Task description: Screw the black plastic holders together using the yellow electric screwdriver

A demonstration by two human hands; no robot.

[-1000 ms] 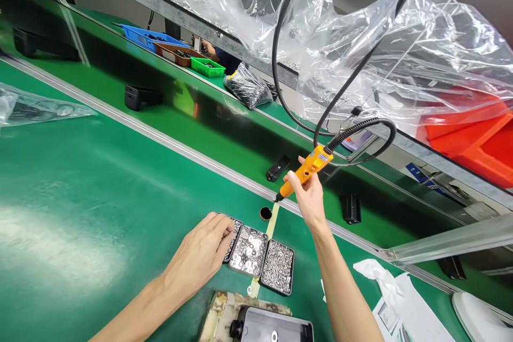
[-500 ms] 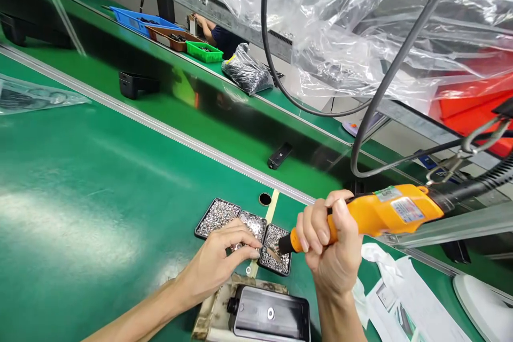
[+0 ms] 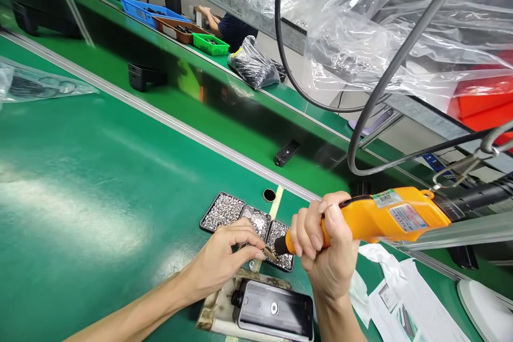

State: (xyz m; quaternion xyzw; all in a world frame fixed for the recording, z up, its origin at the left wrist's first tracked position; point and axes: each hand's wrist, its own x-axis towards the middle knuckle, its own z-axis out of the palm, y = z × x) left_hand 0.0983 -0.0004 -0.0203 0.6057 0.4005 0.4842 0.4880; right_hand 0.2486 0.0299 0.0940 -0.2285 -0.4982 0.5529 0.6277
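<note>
My right hand (image 3: 328, 246) is wrapped round an orange electric screwdriver (image 3: 388, 216), whose black nose points down-left over the right-hand tray of small metal parts (image 3: 285, 261). My left hand (image 3: 228, 248) is closed in a pinch close to the screwdriver's tip. A brownish pointed piece (image 3: 271, 255) shows at its fingertips; I cannot tell whether they grip it. Beside it are a middle tray of shiny washers (image 3: 256, 217), partly hidden by my left hand, and a left tray of small metal parts (image 3: 222, 211). Below lies a black rectangular housing (image 3: 276, 310) on a worn, light-coloured fixture (image 3: 208, 315).
Printed sheets (image 3: 404, 299) and a crumpled white cloth (image 3: 385, 262) lie to the right. A black cable (image 3: 355, 139) loops overhead. A black device (image 3: 286, 153) lies on the green strip beyond the metal rail. Farther back stand coloured bins (image 3: 210, 44) near another person's arm (image 3: 210, 18).
My left fingertips have moved slightly right, closer to the screwdriver's tip and the brownish piece. The screwdriver has shifted a little left relative to the trays. The whole view has shifted slightly.
</note>
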